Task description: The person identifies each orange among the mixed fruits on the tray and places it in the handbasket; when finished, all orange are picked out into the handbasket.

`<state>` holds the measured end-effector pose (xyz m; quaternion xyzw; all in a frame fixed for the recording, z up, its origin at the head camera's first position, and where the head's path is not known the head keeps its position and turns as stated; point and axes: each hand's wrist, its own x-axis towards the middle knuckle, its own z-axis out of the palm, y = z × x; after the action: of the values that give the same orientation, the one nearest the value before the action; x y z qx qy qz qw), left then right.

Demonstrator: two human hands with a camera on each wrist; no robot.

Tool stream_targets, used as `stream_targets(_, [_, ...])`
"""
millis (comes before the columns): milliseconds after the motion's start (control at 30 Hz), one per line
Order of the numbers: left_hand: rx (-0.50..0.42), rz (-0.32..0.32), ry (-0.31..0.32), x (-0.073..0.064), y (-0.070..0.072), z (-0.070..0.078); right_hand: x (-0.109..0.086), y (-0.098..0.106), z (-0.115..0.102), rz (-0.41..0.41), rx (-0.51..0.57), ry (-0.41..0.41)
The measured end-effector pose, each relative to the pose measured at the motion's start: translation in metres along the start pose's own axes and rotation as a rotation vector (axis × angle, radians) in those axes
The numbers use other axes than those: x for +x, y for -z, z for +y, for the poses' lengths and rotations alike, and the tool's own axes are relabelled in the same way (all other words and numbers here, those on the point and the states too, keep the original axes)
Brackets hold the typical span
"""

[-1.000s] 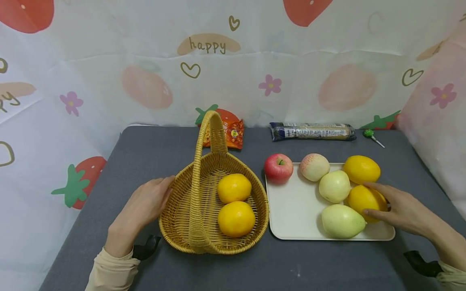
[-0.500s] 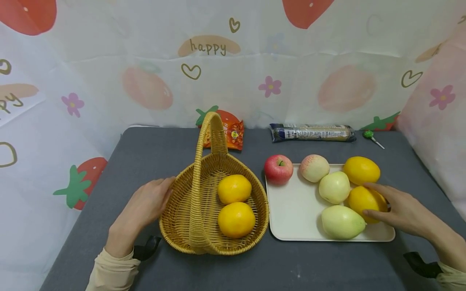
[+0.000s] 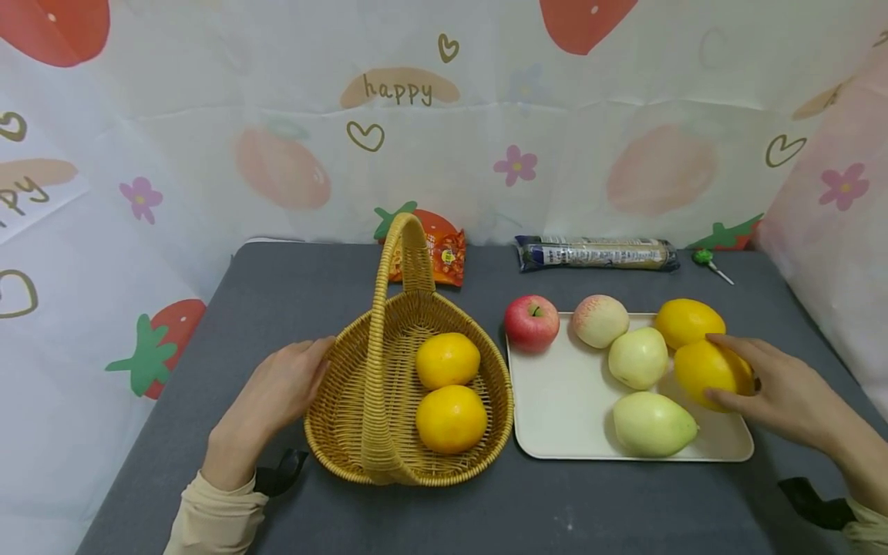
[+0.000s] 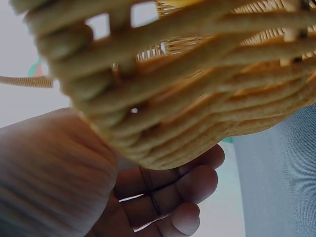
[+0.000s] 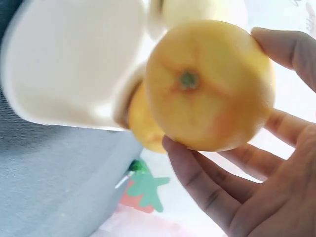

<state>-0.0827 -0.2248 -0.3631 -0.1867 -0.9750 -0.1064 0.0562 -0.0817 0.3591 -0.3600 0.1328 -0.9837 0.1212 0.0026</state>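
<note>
My right hand (image 3: 780, 389) grips a yellow-skinned orange (image 3: 713, 375) between thumb and fingers, over the right end of the white tray (image 3: 562, 416). In the right wrist view that orange (image 5: 210, 86) shows a small green stem end, and a second orange (image 5: 143, 121) lies behind it. My left hand (image 3: 280, 389) holds the left side of the wicker basket (image 3: 329, 420); in the left wrist view its bent fingers (image 4: 185, 190) lie against the weave, the thumb hidden. Two oranges (image 3: 451, 418) sit inside the basket.
The tray also bears a pale green pear (image 3: 652, 424), a round pale green fruit (image 3: 638, 358), a peach (image 3: 600, 321) and a red apple (image 3: 531, 324) at its corner. Behind stand an orange snack packet (image 3: 449, 258), a long wrapped pack (image 3: 597, 253) and a green lollipop (image 3: 703, 256). The basket's handle arches high.
My right hand has lifted the orange slightly and shifted it right, away from the pear. My left hand and the basket have stayed where they were.
</note>
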Motion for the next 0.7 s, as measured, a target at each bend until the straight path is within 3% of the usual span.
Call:
stream_targets(300, [-0.001, 0.002, -0.006, 0.000, 0.000, -0.001, 0.008, 0.015, -0.021, 0.182, 0.017, 0.075])
stream_targets(700, [0.004, -0.002, -0.002, 0.000, 0.000, -0.001, 0.031, 0.021, -0.073, 0.221, 0.079, 0.216])
